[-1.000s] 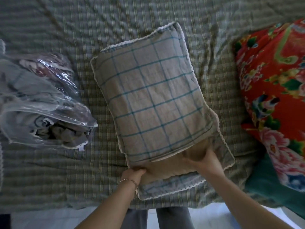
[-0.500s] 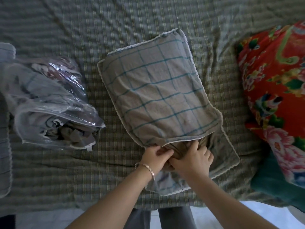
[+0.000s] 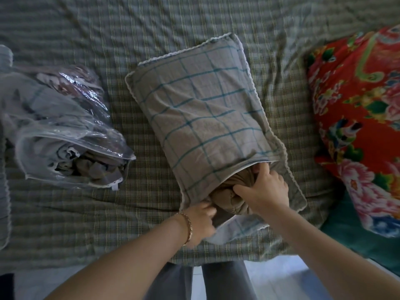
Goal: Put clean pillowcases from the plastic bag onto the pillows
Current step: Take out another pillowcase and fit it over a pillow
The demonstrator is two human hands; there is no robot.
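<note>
A grey pillowcase (image 3: 199,118) with teal checks and a lace edge lies on the bed, almost fully over a tan pillow (image 3: 229,198) whose bunched end shows at the open near end. My right hand (image 3: 266,187) grips that bunched pillow end, its fingertips inside the opening. My left hand (image 3: 201,221), with a bracelet on the wrist, pinches the pillowcase's lower flap at the opening's left side. A clear plastic bag (image 3: 65,135) with folded grey cloth inside lies to the left.
A plaid green bedsheet (image 3: 108,40) covers the bed. A red floral pillow (image 3: 359,118) lies at the right on a teal cloth (image 3: 355,234). The bed's near edge and my grey trouser legs (image 3: 225,282) are at the bottom.
My hands have moved apart at the opening: the right now grips deeper at the right side, the left holds the flap. More of the tan pillow end shows.
</note>
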